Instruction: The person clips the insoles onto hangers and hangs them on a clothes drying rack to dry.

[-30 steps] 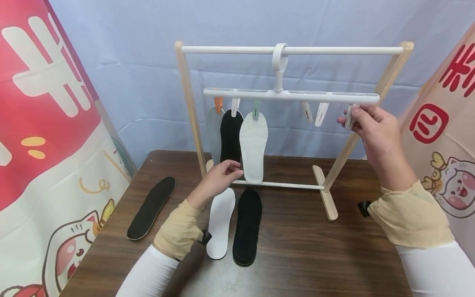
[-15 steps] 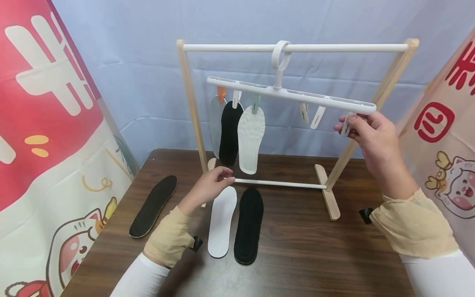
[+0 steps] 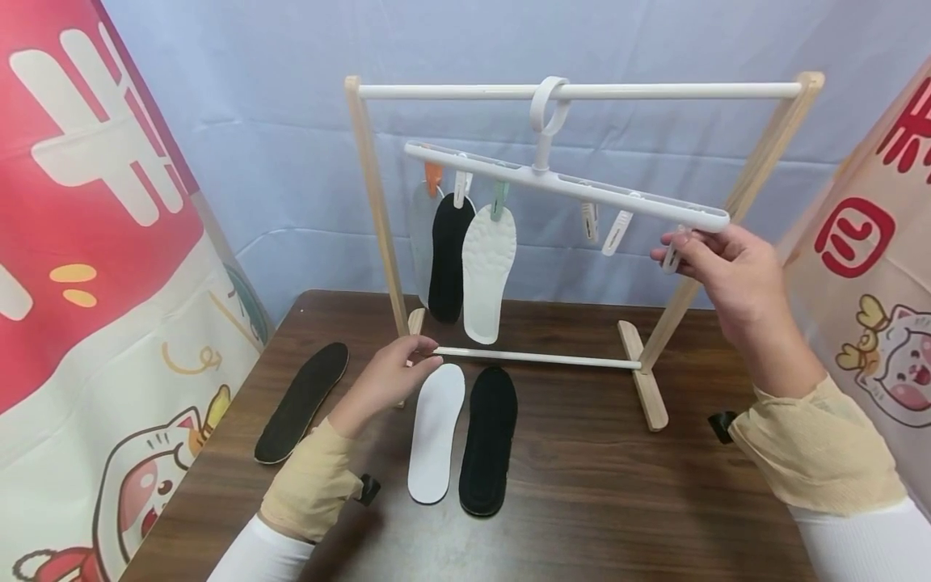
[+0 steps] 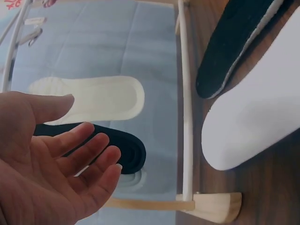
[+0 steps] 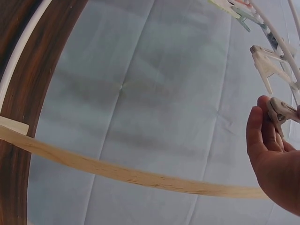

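Observation:
My right hand point(image 3: 735, 263) pinches the outermost white clothespin point(image 3: 672, 257) under the right end of a white clip hanger point(image 3: 611, 194). The hanger tilts, its right end low. Two more white clothespins, one of them this clip point(image 3: 617, 233), dangle bare beside it. On the left half hang a grey insole point(image 3: 420, 242) from an orange clip, a black insole point(image 3: 447, 267) from a white clip and a white insole point(image 3: 489, 275) from a green clip. My left hand point(image 3: 385, 376) holds nothing, fingers loosely bent in the left wrist view, near the rack's lower bar point(image 3: 538, 356).
On the brown table point(image 3: 596, 501) lie a white insole point(image 3: 436, 436), a black insole point(image 3: 489, 440) beside it and a dark insole point(image 3: 301, 404) farther left. The wooden rack point(image 3: 764, 162) stands at the back before a pale blue cloth point(image 3: 276, 145). Printed curtains hang at both sides.
The hanger's right end has dipped and its left end has risen, swinging the hung insoles up. My right hand has come down slightly with the clothespin. My left hand has drawn back leftward from the white insole.

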`<state>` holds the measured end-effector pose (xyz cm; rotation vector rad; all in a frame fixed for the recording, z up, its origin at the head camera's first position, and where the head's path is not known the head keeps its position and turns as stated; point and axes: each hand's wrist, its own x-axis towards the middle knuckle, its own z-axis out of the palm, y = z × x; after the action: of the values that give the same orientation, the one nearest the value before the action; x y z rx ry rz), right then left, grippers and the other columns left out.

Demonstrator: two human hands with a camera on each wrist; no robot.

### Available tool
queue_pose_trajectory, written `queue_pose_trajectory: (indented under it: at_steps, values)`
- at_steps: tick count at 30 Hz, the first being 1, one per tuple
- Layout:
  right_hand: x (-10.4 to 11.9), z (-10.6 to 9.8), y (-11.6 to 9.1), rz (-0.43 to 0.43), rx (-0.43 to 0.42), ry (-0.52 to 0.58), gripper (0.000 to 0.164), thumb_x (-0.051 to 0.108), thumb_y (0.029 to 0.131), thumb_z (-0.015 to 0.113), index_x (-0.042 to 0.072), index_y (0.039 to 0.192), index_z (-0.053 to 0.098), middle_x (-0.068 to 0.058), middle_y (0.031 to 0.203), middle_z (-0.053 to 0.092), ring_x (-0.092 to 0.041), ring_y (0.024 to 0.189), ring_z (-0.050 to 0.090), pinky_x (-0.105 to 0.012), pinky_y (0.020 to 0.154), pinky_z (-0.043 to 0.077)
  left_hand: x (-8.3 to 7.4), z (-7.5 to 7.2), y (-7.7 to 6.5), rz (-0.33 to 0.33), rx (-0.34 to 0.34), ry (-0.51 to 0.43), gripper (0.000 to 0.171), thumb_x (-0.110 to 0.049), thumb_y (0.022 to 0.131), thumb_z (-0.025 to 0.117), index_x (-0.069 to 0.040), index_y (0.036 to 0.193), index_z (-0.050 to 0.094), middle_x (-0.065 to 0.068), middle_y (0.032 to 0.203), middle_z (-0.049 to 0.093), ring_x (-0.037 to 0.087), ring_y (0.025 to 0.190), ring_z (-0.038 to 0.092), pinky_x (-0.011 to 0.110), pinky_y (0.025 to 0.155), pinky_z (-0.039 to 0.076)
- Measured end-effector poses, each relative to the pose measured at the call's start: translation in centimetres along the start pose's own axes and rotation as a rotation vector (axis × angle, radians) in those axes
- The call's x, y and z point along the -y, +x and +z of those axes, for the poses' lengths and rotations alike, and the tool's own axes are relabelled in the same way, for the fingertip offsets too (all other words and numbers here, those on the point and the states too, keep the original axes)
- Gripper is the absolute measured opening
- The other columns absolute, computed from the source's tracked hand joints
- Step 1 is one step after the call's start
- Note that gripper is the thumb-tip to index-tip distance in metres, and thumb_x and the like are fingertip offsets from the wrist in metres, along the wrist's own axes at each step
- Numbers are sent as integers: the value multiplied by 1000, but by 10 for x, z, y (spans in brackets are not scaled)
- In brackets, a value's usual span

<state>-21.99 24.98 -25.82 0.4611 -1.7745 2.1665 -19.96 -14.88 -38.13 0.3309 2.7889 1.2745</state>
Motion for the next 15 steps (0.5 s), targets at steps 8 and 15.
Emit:
queue_pose_trajectory:
  at_steps: [8,15]
  values:
    - [1,0,-3,21,19,-19,12,-3,94,67,1,104,72,-7,88,77,-16,82,76,-22,76,58,20,-8,-14,-19,-26,20,41,-30,101,63,-5,134,61,13,134,62,35,122,60,49,99,49]
    - [3,-1,-5,53,-31,-160,11,8,94,71,10,104,74,3,88,78,-8,78,73,-18,71,56,41,-17,-29,-63,-68,75,42,-29,101,63,-3,134,60,17,138,59,36,125,59,53,102,47]
